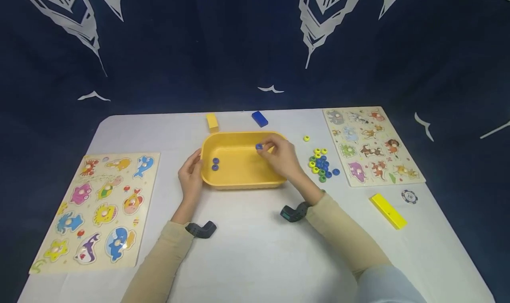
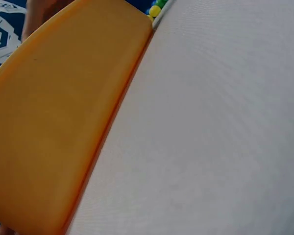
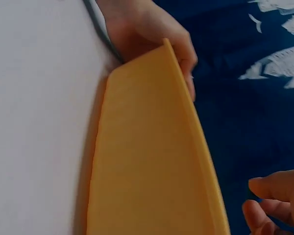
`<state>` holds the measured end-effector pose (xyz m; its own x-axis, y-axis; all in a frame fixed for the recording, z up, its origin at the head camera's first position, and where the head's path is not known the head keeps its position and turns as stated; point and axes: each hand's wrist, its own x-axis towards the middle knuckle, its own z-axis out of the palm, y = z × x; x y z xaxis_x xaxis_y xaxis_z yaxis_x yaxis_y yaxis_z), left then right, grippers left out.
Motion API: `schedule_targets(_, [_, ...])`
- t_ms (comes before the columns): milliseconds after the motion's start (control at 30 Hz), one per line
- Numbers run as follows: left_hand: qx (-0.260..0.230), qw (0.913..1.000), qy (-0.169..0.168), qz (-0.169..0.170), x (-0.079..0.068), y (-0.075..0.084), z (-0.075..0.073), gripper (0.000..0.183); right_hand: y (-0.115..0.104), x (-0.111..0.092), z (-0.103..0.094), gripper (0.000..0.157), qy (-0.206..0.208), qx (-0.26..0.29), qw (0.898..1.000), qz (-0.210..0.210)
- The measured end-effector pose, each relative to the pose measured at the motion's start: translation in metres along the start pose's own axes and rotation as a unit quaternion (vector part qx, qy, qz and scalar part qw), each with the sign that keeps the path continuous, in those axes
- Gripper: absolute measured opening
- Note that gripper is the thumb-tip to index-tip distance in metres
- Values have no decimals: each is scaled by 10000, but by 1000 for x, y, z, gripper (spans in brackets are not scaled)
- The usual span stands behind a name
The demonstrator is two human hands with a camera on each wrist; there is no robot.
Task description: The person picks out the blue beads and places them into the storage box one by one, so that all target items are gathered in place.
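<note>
A yellow tray [image 1: 243, 183] stands on the white table, with two blue beads [image 1: 215, 164] on its floor at the left. My left hand [image 1: 191, 177] holds the tray's left end, its fingers bent at the rim in the right wrist view. Over the right part of the tray, my right hand [image 1: 280, 157] pinches another blue bead [image 1: 259, 146] between thumb and fingertip. Right of the tray lies a loose cluster of blue, green and yellow beads [image 1: 320, 163]. One yellow bead [image 1: 306, 138] sits apart behind it.
A sea-animal puzzle board [image 1: 147, 197] lies at the left, another animal puzzle board [image 1: 342, 137] at the back right. Behind the tray are a yellow block [image 1: 212, 123] and a blue block [image 1: 260, 119]. A long yellow block [image 1: 388, 211] and a poker chip [image 1: 409, 197] lie front right.
</note>
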<state>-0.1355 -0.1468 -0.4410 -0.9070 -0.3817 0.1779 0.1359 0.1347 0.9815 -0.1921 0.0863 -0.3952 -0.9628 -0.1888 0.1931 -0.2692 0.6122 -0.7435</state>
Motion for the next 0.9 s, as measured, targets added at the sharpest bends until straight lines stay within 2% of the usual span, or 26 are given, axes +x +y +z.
schedule_targets(200, [47,10000,16,4,0,-1,0,34,-21,29,46,16,-1254,-407,9913,-2])
schedule_targets(367, [22,10000,19,-22,0,-1,0,34,-28,42,72,16,-1851,-979,9778,71])
schedule_targets(533, [-21,10000,-23,-10,0,0,0,35,-26,45,86,14,-2133,-1245,9688,205])
schedule_targets(667, [9,10000,11,60,1,0,-1,34,-27,45,91,16,-2253,-1265,9659,158])
schedule_targets(800, [67,10000,-17,46,0,0,-1,35,-27,43,89,23,-2250,-1230,9665,126])
schedule_targets(900, [124,9999,-38,-16,0,1,0,35,-28,38,79,27,-2025,-1093,9732,48])
